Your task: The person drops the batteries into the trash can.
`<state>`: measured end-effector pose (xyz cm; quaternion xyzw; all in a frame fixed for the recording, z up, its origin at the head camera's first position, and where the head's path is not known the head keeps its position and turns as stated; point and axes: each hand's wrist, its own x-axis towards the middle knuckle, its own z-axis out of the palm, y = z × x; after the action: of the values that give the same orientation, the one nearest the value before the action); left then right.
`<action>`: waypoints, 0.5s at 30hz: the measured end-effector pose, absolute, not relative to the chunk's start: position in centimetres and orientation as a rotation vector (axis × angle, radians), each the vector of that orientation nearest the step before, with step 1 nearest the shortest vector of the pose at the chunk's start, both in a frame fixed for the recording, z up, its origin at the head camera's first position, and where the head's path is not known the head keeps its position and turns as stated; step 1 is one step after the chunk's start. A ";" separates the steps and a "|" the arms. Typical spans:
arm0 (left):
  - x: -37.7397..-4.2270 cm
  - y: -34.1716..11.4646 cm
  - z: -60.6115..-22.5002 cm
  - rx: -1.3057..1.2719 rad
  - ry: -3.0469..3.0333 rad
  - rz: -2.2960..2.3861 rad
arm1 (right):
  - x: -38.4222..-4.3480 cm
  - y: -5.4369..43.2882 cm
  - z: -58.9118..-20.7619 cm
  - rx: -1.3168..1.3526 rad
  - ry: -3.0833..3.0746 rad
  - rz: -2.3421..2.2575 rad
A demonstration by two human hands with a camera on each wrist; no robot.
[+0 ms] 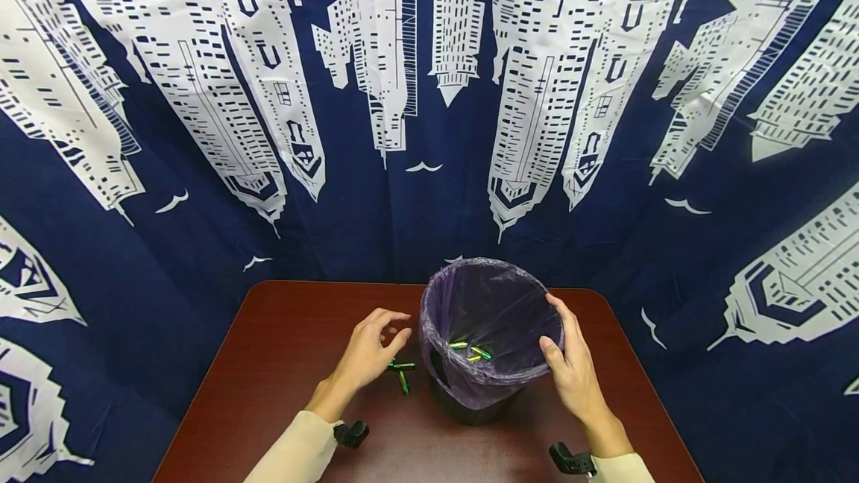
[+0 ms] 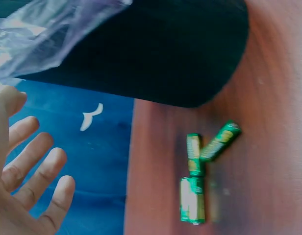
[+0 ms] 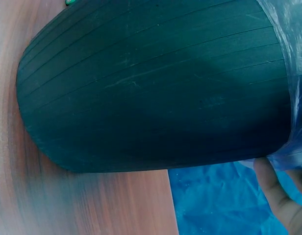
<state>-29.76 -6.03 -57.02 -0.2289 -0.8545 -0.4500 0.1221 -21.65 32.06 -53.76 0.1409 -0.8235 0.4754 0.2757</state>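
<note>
A dark trash bin (image 1: 470, 412) stands on the table, lined with a thin purple plastic bag (image 1: 499, 304) that folds over its rim. Inside the bag lie several green and gold batteries (image 1: 481, 352). My right hand (image 1: 577, 375) grips the lined rim on the right side. To the left of the rim, my left hand (image 1: 365, 352) hovers with loosely bent fingers and holds nothing. Several more green batteries (image 2: 192, 200) lie on the table by the bin's left side, partly hidden behind the left hand in the head view.
The reddish-brown wooden table (image 1: 282, 393) has rounded far corners. Right behind it hangs a dark blue cloth (image 1: 376, 237) printed with white buildings. A black wrist camera (image 1: 352, 434) sits on the left wrist, another (image 1: 570, 459) on the right.
</note>
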 end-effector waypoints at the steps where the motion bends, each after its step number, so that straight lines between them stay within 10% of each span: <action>1: -29.7 -6.1 -57.4 -0.659 -2.502 -1.321 | -21.7 32.1 -53.7 0.380 -2.212 1.275; 15: -28.5 -6.6 -61.9 -0.616 -2.648 -1.253 | -21.6 32.0 -53.9 0.383 -2.211 1.273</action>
<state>-28.54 -6.61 -61.91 -0.2054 -0.8821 -0.4175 0.0738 -21.62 32.04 -53.87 0.1426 -0.8235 0.4740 0.2771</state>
